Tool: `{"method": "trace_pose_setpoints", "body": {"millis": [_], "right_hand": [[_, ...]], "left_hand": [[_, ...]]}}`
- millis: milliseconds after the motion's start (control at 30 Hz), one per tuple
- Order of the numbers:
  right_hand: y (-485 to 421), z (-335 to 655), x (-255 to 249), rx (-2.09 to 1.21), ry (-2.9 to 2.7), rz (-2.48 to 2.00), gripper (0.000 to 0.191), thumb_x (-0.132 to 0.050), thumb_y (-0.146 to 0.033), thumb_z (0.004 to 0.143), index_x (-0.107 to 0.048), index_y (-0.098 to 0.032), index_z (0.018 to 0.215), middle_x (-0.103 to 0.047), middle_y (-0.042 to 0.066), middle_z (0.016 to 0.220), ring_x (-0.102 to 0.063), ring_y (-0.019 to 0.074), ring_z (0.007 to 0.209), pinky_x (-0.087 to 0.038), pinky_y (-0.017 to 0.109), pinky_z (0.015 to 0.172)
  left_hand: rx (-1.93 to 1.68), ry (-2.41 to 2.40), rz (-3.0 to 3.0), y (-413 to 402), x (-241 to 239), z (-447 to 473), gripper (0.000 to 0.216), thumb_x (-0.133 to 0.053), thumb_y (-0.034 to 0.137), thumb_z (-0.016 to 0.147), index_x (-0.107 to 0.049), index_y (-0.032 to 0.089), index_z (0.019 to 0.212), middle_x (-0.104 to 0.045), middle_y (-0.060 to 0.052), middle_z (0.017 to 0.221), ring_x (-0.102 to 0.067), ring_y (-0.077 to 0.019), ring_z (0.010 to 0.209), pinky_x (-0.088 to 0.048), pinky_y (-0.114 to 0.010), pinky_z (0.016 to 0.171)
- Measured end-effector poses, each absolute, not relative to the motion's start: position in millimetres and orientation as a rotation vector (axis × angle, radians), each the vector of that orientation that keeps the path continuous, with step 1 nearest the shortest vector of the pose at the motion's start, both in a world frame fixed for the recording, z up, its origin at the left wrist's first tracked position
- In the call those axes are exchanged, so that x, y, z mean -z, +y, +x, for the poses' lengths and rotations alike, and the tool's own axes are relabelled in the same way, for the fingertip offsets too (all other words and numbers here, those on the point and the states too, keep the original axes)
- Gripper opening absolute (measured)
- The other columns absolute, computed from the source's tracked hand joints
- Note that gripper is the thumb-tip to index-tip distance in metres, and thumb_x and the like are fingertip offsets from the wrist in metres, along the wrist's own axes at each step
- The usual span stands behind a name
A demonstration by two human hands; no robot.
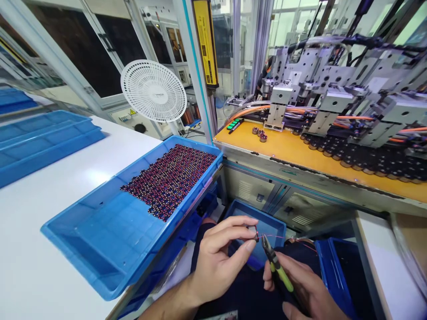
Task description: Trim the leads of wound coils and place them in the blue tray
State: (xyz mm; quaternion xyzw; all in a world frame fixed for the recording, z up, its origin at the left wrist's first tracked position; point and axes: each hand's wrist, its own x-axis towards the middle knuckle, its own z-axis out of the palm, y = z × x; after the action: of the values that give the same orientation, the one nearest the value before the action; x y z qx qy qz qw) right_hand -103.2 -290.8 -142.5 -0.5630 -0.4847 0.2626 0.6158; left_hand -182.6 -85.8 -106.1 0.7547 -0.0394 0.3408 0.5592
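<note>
Evidently, my left grip [222, 258] was closed, fingertips and thumb pinching a small dark part [252, 231] by its edges, while my right grip [300, 275] was wrapped around green-handled cutters [283, 276]. Thin reddish wire [272, 236] ran from the part towards the right grip, past the cutters' nose; I could not tell whether the blades touched it. To my mind, a small wobble of the right grip could have nicked the part or a fingertip, so near was the steel. Too light a pinch might have let the part twist and drop towards the lower bin [240, 206] beyond the left grip.

Left of the grips, a white bench [30, 231] carried a blue tray [90, 249], its far portion packed with small coils [176, 178]. Farther beyond stood a white fan [153, 91]; ahead and right, metal machinery [333, 102] lined a yellow worktop [280, 144].
</note>
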Motion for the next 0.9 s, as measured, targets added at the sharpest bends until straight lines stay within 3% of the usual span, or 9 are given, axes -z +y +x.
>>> {"method": "trace_pose_setpoints", "body": {"millis": [133, 467, 667, 767, 900], "right_hand": [[-287, -104, 140, -0.613, -1.082, -1.295, 0.09, -0.045, 0.008, 0.073, -0.039, -0.038, 0.151, -0.06, 0.007, 0.106, -0.064, 0.0115, 0.087, -0.055, 0.022, 0.081], [-283, -107, 149, -0.567, -1.122, -1.36, 0.078, -0.045, -0.001, 0.083, -0.037, -0.04, 0.15, -0.057, 0.004, 0.092, -0.055, 0.0074, 0.068, -0.05, 0.015, 0.063], [-289, -109, 149, -0.597, -0.97, -1.427, 0.082, -0.047, 0.005, 0.083, -0.039, -0.045, 0.148, -0.06, 0.004, 0.096, -0.061, 0.0084, 0.074, -0.052, 0.015, 0.067], [-298, -103, 143, -0.656, -0.975, -1.341, 0.079, -0.046, 0.0, 0.087, -0.038, -0.047, 0.149, -0.061, 0.005, 0.103, -0.063, 0.0099, 0.082, -0.054, 0.019, 0.075], [-311, -98, 131, -0.875, -0.909, -1.34, 0.048, -0.054, -0.021, 0.095, -0.053, -0.034, 0.141, -0.064, 0.009, 0.113, -0.065, 0.0165, 0.097, -0.054, 0.029, 0.089]], "left_hand": [[-0.816, -0.101, 1.774, -84, 106, -182, 0.028, -0.063, 0.0, 0.083, -0.068, 0.018, 0.103, -0.069, -0.005, 0.11, -0.067, -0.0136, 0.102, -0.056, -0.025, 0.088], [-0.808, -0.097, 1.781, -83, 108, -181, 0.026, -0.064, 0.001, 0.083, -0.068, 0.018, 0.101, -0.069, -0.004, 0.11, -0.067, -0.0127, 0.102, -0.055, -0.025, 0.089], [-0.771, -0.133, 1.763, -81, 112, -181, 0.023, -0.065, 0.004, 0.084, -0.067, 0.018, 0.102, -0.067, -0.007, 0.112, -0.066, -0.0149, 0.103, -0.055, -0.027, 0.089], [-0.811, -0.232, 1.797, -78, 117, -181, 0.022, -0.066, 0.003, 0.083, -0.062, 0.016, 0.101, -0.065, -0.008, 0.102, -0.061, -0.0174, 0.108, -0.055, -0.03, 0.09], [-0.845, -0.292, 1.705, -76, 124, -181, 0.043, -0.067, -0.005, 0.077, -0.045, 0.018, 0.107, -0.062, -0.009, 0.107, -0.06, -0.0198, 0.11, -0.057, -0.035, 0.088]]}}
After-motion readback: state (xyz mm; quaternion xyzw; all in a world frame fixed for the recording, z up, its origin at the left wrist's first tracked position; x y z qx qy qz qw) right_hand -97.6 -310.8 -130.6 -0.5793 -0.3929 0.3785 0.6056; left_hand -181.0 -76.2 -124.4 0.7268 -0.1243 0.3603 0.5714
